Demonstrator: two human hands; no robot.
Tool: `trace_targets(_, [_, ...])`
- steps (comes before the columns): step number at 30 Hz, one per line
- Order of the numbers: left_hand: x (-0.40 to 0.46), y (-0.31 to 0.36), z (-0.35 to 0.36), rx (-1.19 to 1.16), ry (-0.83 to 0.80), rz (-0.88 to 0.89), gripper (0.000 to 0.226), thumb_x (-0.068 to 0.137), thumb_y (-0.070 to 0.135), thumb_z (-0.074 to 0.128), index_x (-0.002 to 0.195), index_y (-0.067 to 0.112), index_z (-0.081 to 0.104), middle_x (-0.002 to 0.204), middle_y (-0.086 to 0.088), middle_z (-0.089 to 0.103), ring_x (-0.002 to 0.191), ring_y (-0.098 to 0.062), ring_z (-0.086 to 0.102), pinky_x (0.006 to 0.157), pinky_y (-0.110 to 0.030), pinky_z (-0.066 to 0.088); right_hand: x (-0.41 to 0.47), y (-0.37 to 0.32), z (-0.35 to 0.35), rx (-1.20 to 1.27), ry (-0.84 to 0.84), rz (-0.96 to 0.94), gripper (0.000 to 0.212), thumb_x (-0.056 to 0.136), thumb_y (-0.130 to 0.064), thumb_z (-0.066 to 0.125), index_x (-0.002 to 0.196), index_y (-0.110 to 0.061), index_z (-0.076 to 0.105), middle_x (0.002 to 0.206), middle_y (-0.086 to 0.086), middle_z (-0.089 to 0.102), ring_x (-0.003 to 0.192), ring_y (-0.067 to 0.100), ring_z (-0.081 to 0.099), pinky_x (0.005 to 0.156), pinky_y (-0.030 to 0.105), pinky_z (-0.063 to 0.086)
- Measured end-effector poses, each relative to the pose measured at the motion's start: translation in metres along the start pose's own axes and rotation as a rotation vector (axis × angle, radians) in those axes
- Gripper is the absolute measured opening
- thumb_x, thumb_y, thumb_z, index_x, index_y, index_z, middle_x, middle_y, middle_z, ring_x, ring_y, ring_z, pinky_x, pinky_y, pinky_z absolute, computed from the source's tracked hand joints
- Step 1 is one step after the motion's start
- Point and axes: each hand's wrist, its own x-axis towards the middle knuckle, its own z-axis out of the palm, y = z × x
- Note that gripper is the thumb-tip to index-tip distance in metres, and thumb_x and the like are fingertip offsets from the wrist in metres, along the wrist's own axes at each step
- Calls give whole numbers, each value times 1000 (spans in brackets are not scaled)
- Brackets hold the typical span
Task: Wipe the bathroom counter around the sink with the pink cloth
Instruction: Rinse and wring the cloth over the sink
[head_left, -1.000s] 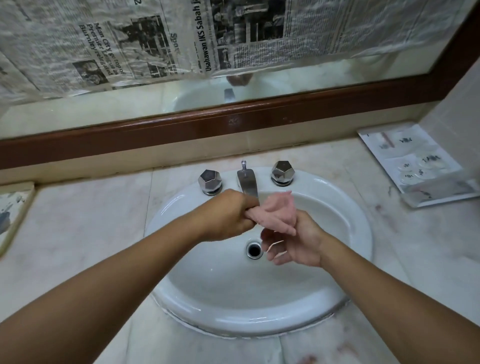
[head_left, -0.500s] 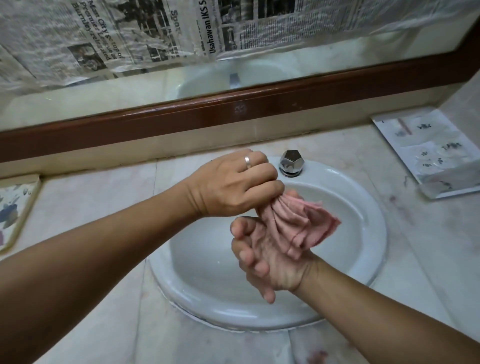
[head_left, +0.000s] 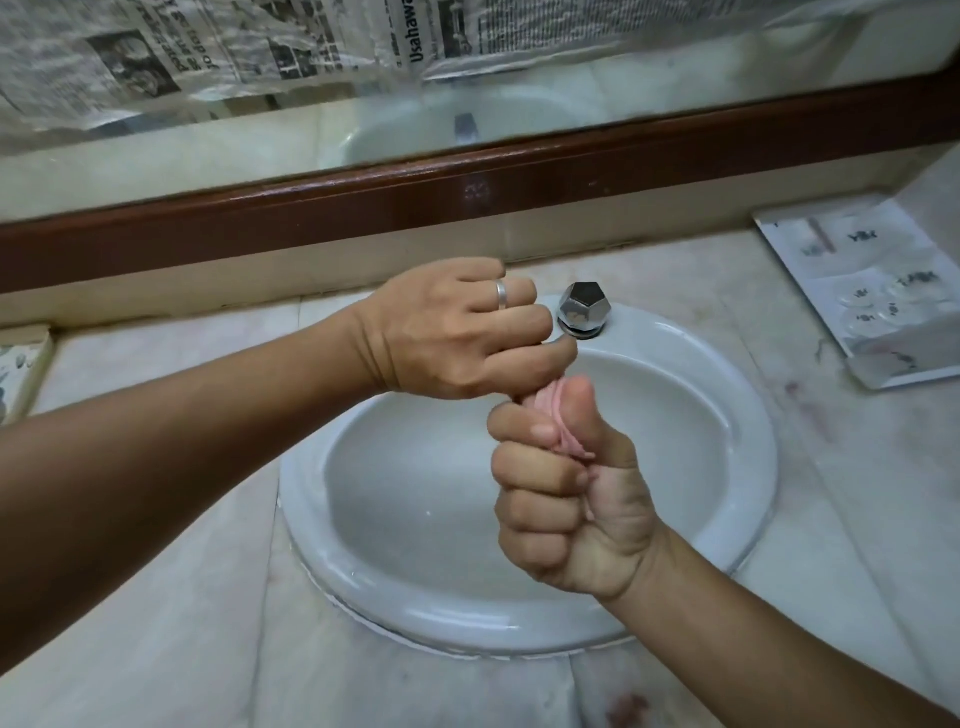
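Both my hands grip the pink cloth (head_left: 553, 415) above the white oval sink (head_left: 748, 467). My left hand (head_left: 457, 332), with a ring on one finger, is fisted around the cloth's upper end. Just below it, my right hand (head_left: 566, 499) is fisted around the lower end, thumb up. Only a narrow twisted strip of cloth shows between the two fists; the remainder is hidden inside them. The pale marble counter (head_left: 857, 509) surrounds the sink.
A chrome tap handle (head_left: 584, 310) stands at the sink's back rim; the spout and left handle are hidden behind my left hand. A flat plastic packet (head_left: 872, 291) lies at the back right, a tile-like slab (head_left: 21, 374) at the far left. A wood-framed mirror (head_left: 467, 192), partly covered with newspaper, runs behind.
My right hand has closed fully around the cloth's loose end, which fanned out half a second ago. Both fists now sit stacked, the cloth bunched tight between them.
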Motion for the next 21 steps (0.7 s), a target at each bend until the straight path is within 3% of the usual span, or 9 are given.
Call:
trace_targets(2, [-5,5,3,-8,-26,34,12,91,16,65,91,8,73,67,-2,51,57,-20,44,55,-33,27,-6,-3,-6,-284,190,57,37,87,-38,70,67,-19,45,51,-6,23,40,9,13,43,20,12])
trace_targets(4, [-14,19,14,-33,-108,-5,15,94,16,61,83,10,70,64,-1,50,54,-20,46,51,-33,31,-11,-11,-16,-609,499,118,44,85,-24,67,59,-22,31,48,-4,17,40,11,10,44,21,10])
trace_targets(7, [-30,48,41,-136,-350,-221,17,80,8,70,69,11,58,56,-3,50,44,-24,49,39,-27,33,-8,-26,-34,-1139,865,136,41,80,-7,60,59,-21,28,48,0,23,44,16,15,47,24,12])
trace_targets(9, [-28,62,55,-206,-508,-377,19,71,8,75,70,11,56,56,-5,54,44,-28,54,41,-25,28,-4,-39,-47,-1492,985,204,44,77,-5,61,54,-20,27,46,-4,25,48,16,19,49,28,16])
trace_targets(11, [-17,73,61,-273,-763,-579,6,85,15,64,89,12,61,79,-7,68,69,-34,66,53,-32,33,-3,-52,-59,-1770,1027,288,44,77,-10,61,50,-17,26,47,-6,28,49,16,24,50,30,21])
trace_targets(13, [-10,85,67,-332,-946,-790,15,93,21,51,102,15,62,98,-10,69,88,-37,66,63,-33,36,-2,-61,-65,-2033,1033,371,35,80,-19,59,52,-16,38,54,-3,43,53,20,40,51,29,29])
trace_targets(18, [-13,112,79,-597,-920,-1233,14,88,26,54,80,17,61,84,-8,63,72,-31,57,57,-31,40,2,-64,-66,-2530,894,549,20,89,-34,53,73,-25,62,67,-5,44,67,27,51,56,27,34])
trace_targets(21, [-15,117,81,-734,-869,-1394,15,84,20,57,69,18,54,73,-4,57,66,-27,57,51,-29,38,5,-66,-64,-2720,763,590,22,92,-35,50,88,-25,69,69,-2,47,69,27,53,61,29,34])
